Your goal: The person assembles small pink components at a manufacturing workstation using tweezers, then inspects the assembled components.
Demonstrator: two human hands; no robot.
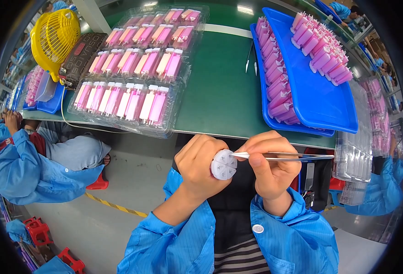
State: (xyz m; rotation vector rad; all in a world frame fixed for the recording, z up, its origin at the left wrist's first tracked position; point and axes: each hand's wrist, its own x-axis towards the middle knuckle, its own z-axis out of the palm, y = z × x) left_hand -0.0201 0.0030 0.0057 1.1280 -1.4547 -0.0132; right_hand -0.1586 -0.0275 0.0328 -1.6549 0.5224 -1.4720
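Note:
My left hand (197, 164) is wrapped round a round piece with a white end (223, 165), divided into wedge-shaped segments with small dark marks. The rest of that piece is hidden in my fist, apart from a bit of pink at its edge. In my right hand (275, 166) I pinch a pair of metal tweezers (297, 157), its long arms pointing right. The narrow end reaches the upper right of the white segmented face. Both hands are in front of the green table's near edge.
Clear plastic trays (176, 98) of pink and peach pieces with white caps lie on the green table (215, 82). Stacked blue trays (322, 107) hold similar pink pieces on the right. A yellow fan (57, 39) and brown bag (80, 55) stand at left. Co-workers in blue sit at both sides.

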